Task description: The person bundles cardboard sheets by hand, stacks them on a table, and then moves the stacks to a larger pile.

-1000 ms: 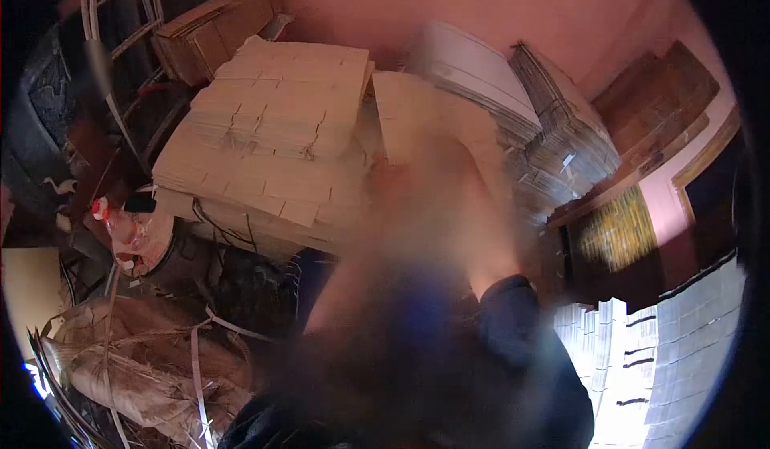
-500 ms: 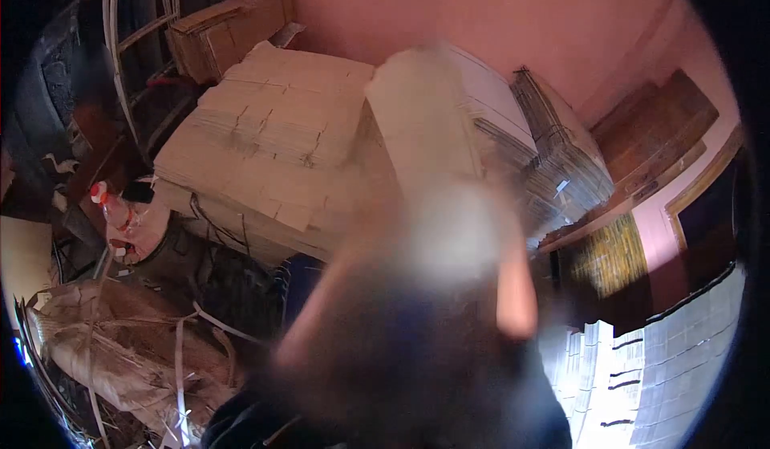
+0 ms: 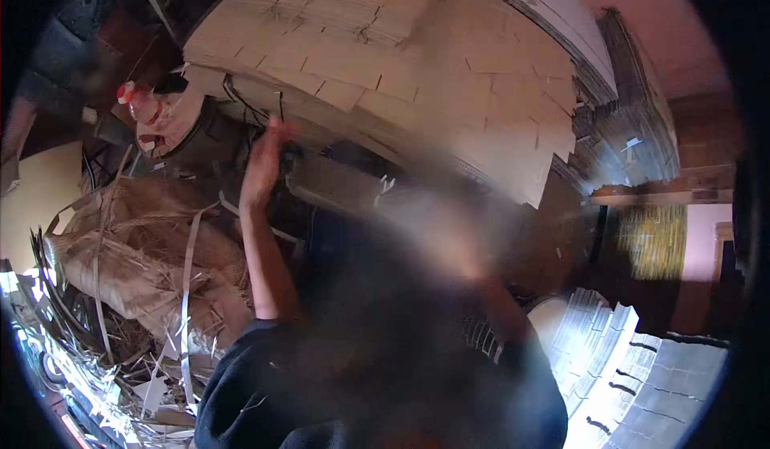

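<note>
Cardboard stack: flat, notched sheets piled in layers across the top of the view, above and ahead of both hands; its upper edge is cut off by the frame.
Left hand: raised at the stack's lower left edge, beside dark cables; the fingers point up, fairly straight and close together, curled round nothing visible; motion blur hides whether the tips touch the cardboard.
Right hand: a pale smear below the stack's front edge; how far its fingers are open, and whether they hold anything, cannot be told.
Sleeve: dark, fills the bottom centre and covers whatever lies under it.
Bottle: red-capped, at left near the stack's corner, partly out of focus.
Sack: coarse brown cloth at lower left, crossed by loose white straps.
White sheets: overexposed pile at lower right, detail washed out.
Bundles: tied dark stacks at right, edges only.
</note>
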Tool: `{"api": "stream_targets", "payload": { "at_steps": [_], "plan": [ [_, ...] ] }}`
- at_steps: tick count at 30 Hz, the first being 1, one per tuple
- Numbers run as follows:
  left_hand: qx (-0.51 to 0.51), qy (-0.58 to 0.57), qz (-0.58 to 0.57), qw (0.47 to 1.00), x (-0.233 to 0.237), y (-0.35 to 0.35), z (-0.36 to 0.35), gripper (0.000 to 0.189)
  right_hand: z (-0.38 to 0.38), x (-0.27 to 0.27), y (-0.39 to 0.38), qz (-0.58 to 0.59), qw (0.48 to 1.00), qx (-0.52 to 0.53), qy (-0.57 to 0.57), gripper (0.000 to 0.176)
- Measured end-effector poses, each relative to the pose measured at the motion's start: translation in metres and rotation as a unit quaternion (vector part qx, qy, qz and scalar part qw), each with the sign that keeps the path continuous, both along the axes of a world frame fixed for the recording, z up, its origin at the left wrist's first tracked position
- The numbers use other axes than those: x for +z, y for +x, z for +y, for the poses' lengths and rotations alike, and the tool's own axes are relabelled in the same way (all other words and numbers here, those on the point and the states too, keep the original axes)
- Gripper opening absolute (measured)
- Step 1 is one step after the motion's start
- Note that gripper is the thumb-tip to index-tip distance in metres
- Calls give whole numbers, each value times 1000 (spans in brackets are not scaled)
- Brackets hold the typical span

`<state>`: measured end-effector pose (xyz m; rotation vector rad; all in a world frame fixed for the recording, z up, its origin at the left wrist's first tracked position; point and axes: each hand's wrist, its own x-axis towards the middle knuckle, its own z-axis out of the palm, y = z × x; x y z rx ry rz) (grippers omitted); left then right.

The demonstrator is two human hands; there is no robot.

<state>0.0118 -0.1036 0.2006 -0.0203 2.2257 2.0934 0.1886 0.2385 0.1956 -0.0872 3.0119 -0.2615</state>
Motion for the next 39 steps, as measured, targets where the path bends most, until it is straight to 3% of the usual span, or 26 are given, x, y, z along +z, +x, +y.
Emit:
{"api": "stream_targets", "payload": {
  "at_steps": [1,3,6,8,11,12,13,15,17,19,20,22,23,25,29,30,31,32,33,35,36,37,39],
  "plan": [
    [-29,-77,-15,997,1,1,11,65,5,6,-2,20,1000,1,-14,74],
    [-46,-103,-20,993,7,3,21,63,14,18,0,58,997,-6,-48,75],
    [-108,-69,37,991,10,-1,39,60,17,50,1,77,994,-39,-64,74],
    [-98,-44,74,991,10,-1,51,54,22,40,2,86,994,-35,-63,74],
    [-84,-27,41,995,-22,1,75,46,20,12,-2,67,995,-28,-63,76],
    [-106,-157,38,981,-28,0,74,41,17,5,-2,82,995,-23,-61,74],
    [-119,-160,41,979,-34,-2,74,41,17,2,-3,98,993,-15,-56,72],
    [-106,-53,63,991,-46,-6,74,39,16,20,3,106,987,-53,-106,62],
    [-122,-43,55,990,-34,-5,73,39,29,25,8,232,881,-73,-406,50],
    [-115,-101,65,986,-29,-2,74,42,54,56,34,333,794,-242,-448,43],
    [-120,-63,63,989,-46,-4,69,47,81,41,48,335,793,-251,-443,43],
    [-142,-17,82,986,-44,-4,73,47,130,-13,71,384,784,-416,-256,49],
    [-152,30,101,983,-41,-5,76,47,122,-23,70,386,780,-423,-251,49],
    [-177,-9,78,981,-31,-10,72,44,103,-43,60,258,735,-373,-504,58],
    [-163,-83,39,982,-35,-10,77,33,121,-61,63,210,729,-343,-554,75],
    [-167,-86,43,981,-43,-14,76,33,137,-64,73,219,895,-249,-298,81],
    [-159,-115,55,979,-55,-19,75,30,146,-66,78,205,970,-131,-11,87],
    [-148,-142,66,977,-56,-20,78,28,139,-34,81,176,978,-106,38,96],
    [-145,-141,65,977,-59,-21,78,28,140,-36,84,176,978,-103,38,96],
    [-142,-151,67,976,-51,-18,83,25,144,-42,93,80,990,-64,-95,102],
    [-140,-150,67,976,-50,-18,83,25,120,24,77,-14,985,-70,-155,107],
    [-146,-138,77,977,-49,-18,82,24,119,27,73,-13,985,-70,-155,107],
    [-155,-128,86,976,-48,-17,81,23,120,28,71,-13,976,-92,-196,82]
  ]
}}
